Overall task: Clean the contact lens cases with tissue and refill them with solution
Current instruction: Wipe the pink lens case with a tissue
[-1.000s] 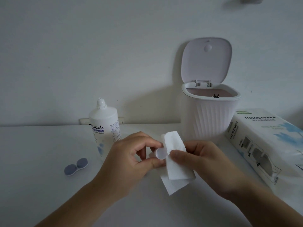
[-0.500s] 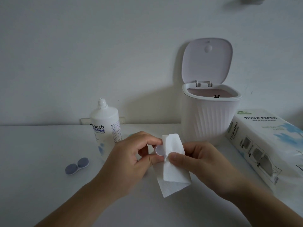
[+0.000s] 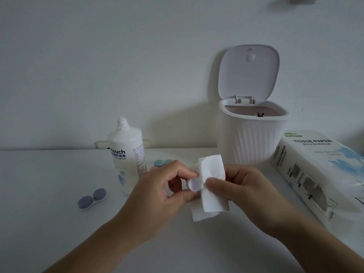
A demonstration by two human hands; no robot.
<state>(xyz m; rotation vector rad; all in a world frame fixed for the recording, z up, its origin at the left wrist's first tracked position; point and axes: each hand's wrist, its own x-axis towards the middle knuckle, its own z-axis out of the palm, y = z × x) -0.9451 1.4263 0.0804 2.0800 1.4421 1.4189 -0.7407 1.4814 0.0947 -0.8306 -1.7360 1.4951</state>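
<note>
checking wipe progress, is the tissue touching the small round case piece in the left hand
Touching. The head view shows the tissue pinched by the right hand against the edge of the case piece held by the left hand.

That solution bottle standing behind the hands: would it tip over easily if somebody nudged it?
Probably fairly easily. The solution bottle is tall and narrow and stands upright on the table, so a push near its cap would likely topple it. Its rounded body suggests it would roll once down. Its weight is hard to judge: the white plastic hides the liquid level.

Bottle (image 3: 128,160) left, bin (image 3: 254,142) behind, tissue box (image 3: 323,174) right.
</note>
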